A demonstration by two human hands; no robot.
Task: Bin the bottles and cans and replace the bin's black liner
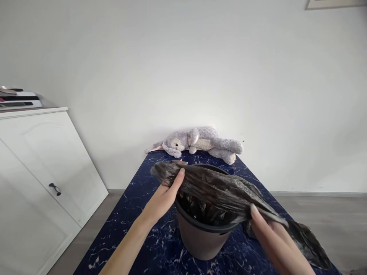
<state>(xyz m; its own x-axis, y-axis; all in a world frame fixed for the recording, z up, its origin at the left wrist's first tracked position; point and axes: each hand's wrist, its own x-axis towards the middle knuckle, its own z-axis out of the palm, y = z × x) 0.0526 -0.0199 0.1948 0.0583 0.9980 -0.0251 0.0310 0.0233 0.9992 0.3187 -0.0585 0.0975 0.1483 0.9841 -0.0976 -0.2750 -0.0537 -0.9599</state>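
Observation:
A black plastic bag [218,187] is stretched between my two hands above a grey-brown bucket [202,238] with a dark rim. Part of the bag hangs down inside the bucket. At the bag's left end, my left hand [169,187] pinches the film between thumb and fingers, beyond the bucket's left rim. My right hand [269,231] grips the other side, to the right of the bucket, thumb on top; its fingers are mostly hidden by the film. A loose tail of the bag trails past my right hand over the table's right side.
The bucket stands on a table with a dark blue marbled top [137,202]. At its far end, against the white wall, lies a grey plush bunny [200,141] on its side. A white cabinet [48,172] with a dark handle stands at the left, with items stacked on it.

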